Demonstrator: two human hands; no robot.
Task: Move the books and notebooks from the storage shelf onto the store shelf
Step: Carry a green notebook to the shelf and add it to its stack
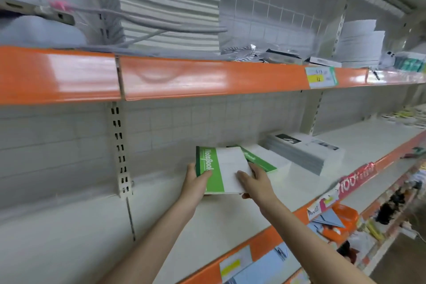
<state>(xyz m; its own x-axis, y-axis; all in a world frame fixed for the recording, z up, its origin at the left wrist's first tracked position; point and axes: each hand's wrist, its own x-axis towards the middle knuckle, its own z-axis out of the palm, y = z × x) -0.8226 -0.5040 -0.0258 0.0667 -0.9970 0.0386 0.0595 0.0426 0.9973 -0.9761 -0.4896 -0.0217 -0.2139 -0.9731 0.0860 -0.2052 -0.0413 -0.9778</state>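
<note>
**Shelf partly stocked, notebooks going on**

Head view: both hands gripped a stack of green notebooks [220, 169] over the white shelf [230, 219], left hand [196, 180] curled round its spine, right hand [254, 181] pinching its near edge. Another notebook [258, 159] and grey books [306, 151] already lay there; the storage shelf was not visible.

Glossy orange plastic shelf edge [207, 78], matt paper notebook [221, 170] cover.
</note>
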